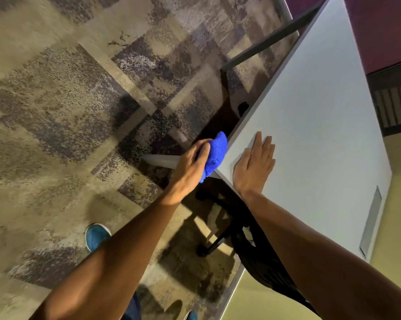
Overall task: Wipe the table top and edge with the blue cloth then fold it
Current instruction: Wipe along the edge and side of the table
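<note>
The blue cloth (pixel 214 153) is bunched up and pressed against the side edge of the light grey table (pixel 315 116), near its corner. My left hand (pixel 190 165) grips the cloth from the floor side, fingers curled around it. On the table top just right of the cloth, my right hand (pixel 256 165) lies flat with palm down and fingers together, holding nothing.
Patterned brown and grey carpet (pixel 79 100) fills the left. A black chair (pixel 259 257) stands under the table below my right arm. Grey table legs (pixel 162 160) show near the cloth. My blue shoe (pixel 96 236) is on the carpet.
</note>
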`<action>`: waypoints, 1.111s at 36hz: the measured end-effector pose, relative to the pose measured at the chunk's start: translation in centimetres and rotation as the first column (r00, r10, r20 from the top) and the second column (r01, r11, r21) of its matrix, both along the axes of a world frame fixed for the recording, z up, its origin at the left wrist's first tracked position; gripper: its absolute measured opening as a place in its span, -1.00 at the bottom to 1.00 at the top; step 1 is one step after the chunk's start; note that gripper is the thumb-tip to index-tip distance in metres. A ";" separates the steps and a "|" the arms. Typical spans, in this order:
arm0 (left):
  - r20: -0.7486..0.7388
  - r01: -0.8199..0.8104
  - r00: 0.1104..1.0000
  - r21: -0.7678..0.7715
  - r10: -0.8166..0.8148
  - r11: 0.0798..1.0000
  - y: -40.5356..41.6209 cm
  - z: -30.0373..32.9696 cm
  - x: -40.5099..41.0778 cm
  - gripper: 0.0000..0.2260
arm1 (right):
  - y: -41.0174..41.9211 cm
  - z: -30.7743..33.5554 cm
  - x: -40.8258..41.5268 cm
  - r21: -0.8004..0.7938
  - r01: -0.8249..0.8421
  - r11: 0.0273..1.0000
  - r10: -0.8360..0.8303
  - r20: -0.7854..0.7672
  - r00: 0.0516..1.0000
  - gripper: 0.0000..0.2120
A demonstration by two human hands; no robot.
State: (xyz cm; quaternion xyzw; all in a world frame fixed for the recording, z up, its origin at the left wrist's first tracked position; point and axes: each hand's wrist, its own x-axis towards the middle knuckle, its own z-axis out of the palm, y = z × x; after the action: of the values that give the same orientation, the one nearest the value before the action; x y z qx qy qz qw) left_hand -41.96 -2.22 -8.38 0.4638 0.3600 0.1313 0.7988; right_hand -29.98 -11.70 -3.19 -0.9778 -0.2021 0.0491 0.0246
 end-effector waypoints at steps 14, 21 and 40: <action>-0.030 0.154 0.987 0.434 -0.157 0.887 0.8 0.1 2.5 -0.72 | -0.4 -0.4 0.1 0.008 -0.016 1.000 0.016 -0.001 1.000 -0.43; -0.008 0.183 0.980 0.429 -0.199 0.885 2.0 0.4 5.9 -0.77 | -0.7 -1.0 0.5 0.021 -0.015 1.000 0.015 -0.002 1.000 -0.46; -0.155 0.426 0.904 0.402 -0.398 0.810 8.5 1.6 14.6 -0.74 | -0.9 -1.3 0.5 -0.030 -0.037 0.999 0.037 0.004 0.999 -0.46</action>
State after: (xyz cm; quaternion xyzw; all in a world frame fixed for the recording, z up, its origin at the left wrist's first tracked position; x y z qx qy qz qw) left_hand -27.36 6.30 -6.78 0.6979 0.2382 0.0158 0.6753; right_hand -29.50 -12.63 -4.49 -0.9743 -0.2193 0.0502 0.0087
